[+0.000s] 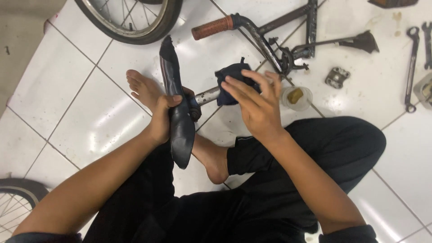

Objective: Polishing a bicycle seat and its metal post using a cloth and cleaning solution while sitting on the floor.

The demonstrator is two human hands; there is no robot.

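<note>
My left hand (163, 118) grips a long strip of black rubber (176, 108), held upright over my bare foot (145, 87). The strip runs from near the wheel at the top down past my ankle. My right hand (252, 101) hovers with fingers spread just above a dark blue cloth (227, 78) wrapped on the end of a metal tube (208, 96). It holds nothing that I can see. I sit cross-legged in black trousers on white floor tiles.
A bicycle handlebar with an orange grip (211, 28) and dark frame parts (288, 49) lie ahead. A small clear cup (297, 96) sits by my right hand. Wrenches (410, 63) lie at the right. Wheels sit at top left (135, 22) and bottom left (13, 202).
</note>
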